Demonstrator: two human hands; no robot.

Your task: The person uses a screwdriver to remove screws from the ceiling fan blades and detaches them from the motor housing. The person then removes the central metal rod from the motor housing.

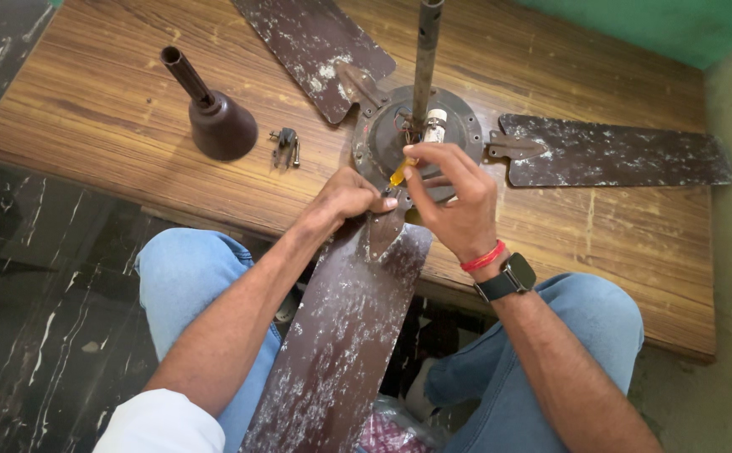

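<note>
Right hand (pixel 458 197) pinched a yellow-handled screwdriver (pixel 398 174) at the fan motor hub (pixel 420 138), left hand (pixel 345 197) gripping the blade bracket (pixel 382 231) beside it — the tip could slip off the screw — the overhanging blade (pixel 341 335) might drop.

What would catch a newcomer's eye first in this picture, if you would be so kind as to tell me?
A worn brown three-bladed ceiling fan with flaking paint lies on the wooden table, its rod pointing up. At its hub both hands meet: the right hand holds a yellow-handled screwdriver, while the left hand rests on the near blade's bracket. To the left stand a brown bell-shaped metal cover and a small metal fitting.
</note>
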